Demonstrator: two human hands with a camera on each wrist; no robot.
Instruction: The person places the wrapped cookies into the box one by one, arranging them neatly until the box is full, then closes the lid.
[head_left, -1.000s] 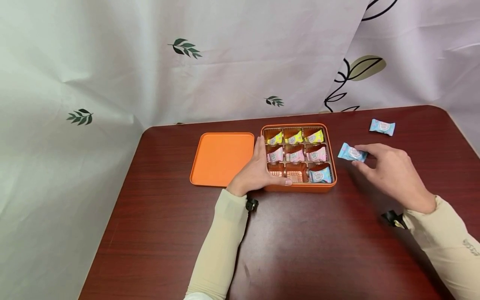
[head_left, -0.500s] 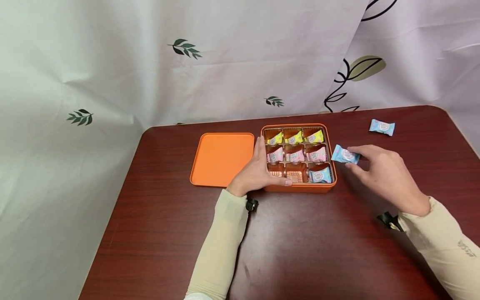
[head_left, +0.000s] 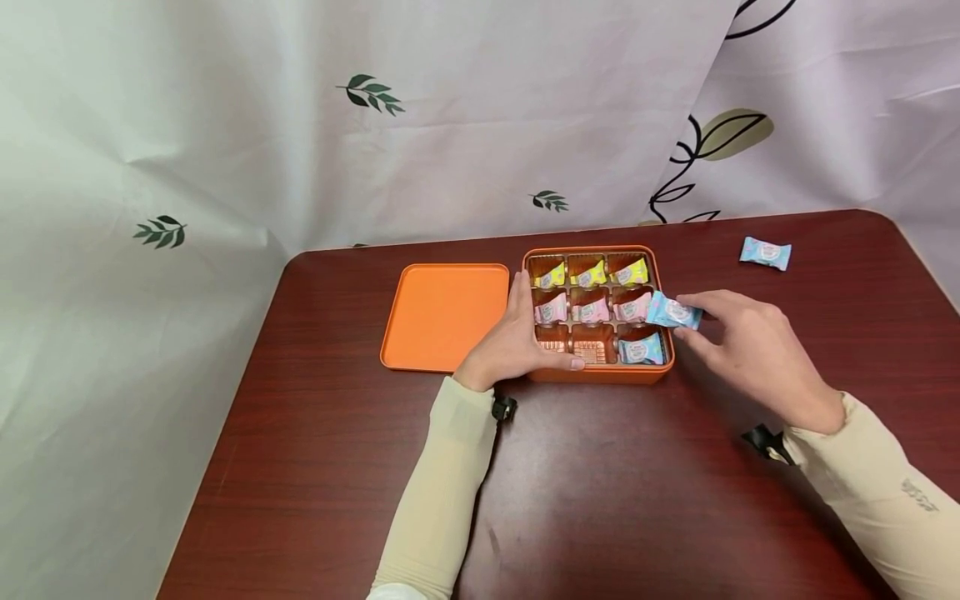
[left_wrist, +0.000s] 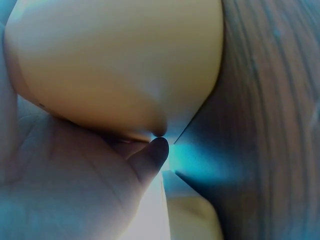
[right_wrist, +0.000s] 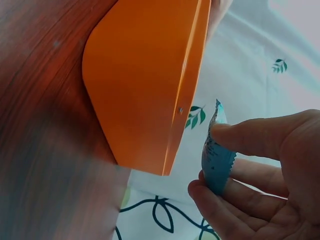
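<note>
An orange box (head_left: 592,377) holds a divided tray of small wrapped candies. Its back row has yellow candies (head_left: 628,272), the middle row pink candies (head_left: 591,311), and a blue candy (head_left: 641,350) sits in the front right compartment. Two front compartments, middle and left, show bare tray bottoms. My left hand (head_left: 513,337) rests on the box's front left corner, fingers straight along the left side and thumb along the front rim. Between thumb and fingers, my right hand (head_left: 757,350) pinches another blue candy (right_wrist: 218,155), which overlaps the box's right rim in the head view.
The orange lid (head_left: 446,317) lies flat on the dark red-brown table (head_left: 600,483), left of the box. Another blue candy (head_left: 765,252) lies at the back right of the table. Patterned white cloth (head_left: 450,125) hangs behind the table.
My right hand has moved left with the blue candy, from beside the box to its right rim. The left hand and the box keep their places.
</note>
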